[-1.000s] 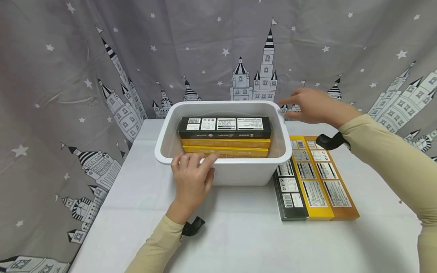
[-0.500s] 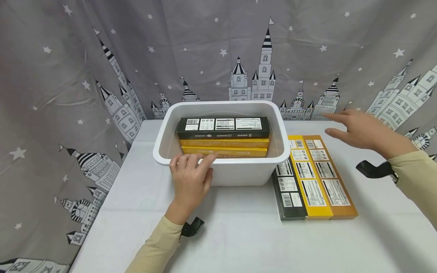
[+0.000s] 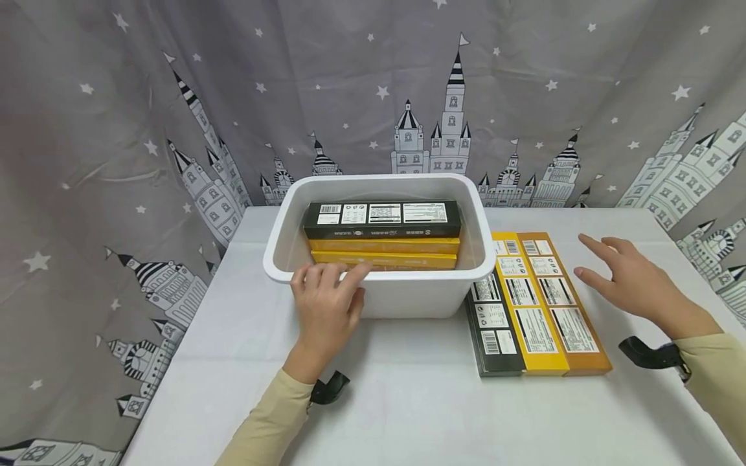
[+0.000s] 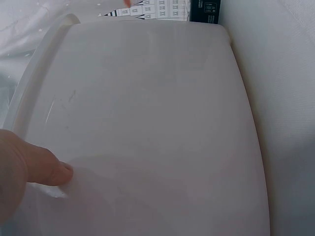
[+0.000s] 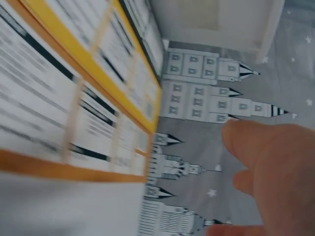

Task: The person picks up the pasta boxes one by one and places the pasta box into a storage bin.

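White table [image 3: 396, 395], faintly creased. Grey curtain [image 3: 326, 71] along the far and left sides, printed with stars and castles. White bin [image 3: 408, 299] toward the far edge; black box [image 3: 381, 221] and yellow boxes [image 3: 384, 245] inside. Left hand [image 3: 323, 310]: fingers hooked over near rim, thumb against outer wall. Right hand [image 3: 632, 281]: fingers spread loosely, holding nothing, near three flat boxes [image 3: 536, 327] (black, yellow, orange) lying side by side.

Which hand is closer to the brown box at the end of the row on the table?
The right hand: it is just to the right of the brown box, not touching it. The left hand is farther off, gripping the near rim of the white tub.
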Demonstrator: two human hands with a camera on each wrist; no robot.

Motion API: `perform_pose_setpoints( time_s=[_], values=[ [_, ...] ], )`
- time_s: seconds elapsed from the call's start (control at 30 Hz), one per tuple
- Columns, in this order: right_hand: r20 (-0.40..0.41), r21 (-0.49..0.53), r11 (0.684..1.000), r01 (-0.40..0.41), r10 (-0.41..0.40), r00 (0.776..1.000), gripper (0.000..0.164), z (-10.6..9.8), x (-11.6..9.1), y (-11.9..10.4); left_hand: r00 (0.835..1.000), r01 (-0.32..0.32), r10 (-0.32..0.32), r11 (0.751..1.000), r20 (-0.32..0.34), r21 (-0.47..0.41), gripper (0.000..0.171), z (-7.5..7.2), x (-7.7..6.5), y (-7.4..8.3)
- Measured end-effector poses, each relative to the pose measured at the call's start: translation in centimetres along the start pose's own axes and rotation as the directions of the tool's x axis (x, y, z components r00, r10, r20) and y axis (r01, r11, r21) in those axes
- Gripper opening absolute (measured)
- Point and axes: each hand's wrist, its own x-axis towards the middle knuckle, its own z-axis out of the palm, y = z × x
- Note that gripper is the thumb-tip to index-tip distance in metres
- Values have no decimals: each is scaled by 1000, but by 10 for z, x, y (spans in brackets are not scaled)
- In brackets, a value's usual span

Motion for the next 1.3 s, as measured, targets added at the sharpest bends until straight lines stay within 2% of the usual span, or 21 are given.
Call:
perform_pose_setpoints(
  time_s=[0.27, 0.67, 1.0, 1.3],
  values=[
    [25, 78, 995, -66, 65, 998, 79, 42, -16, 0, 1000, 2, -2, 1000, 3, 2, 40, 1, -1, 0],
    [-20, 146, 984, -101, 105, 994, 76, 88, -35, -22, 1000, 3, -3, 1000, -3, -1, 40, 0, -1, 0],
    [-96, 107, 987, -117, 127, 987, 70, 107, -38, -33, 1000, 0, 0, 1000, -8, -5, 40, 0, 0, 0],
    [-89, 104, 984, -146, 155, 984, 70, 111, -41, -29, 1000, -5, 5, 1000, 2, 4, 40, 2, -1, 0]
  ],
)
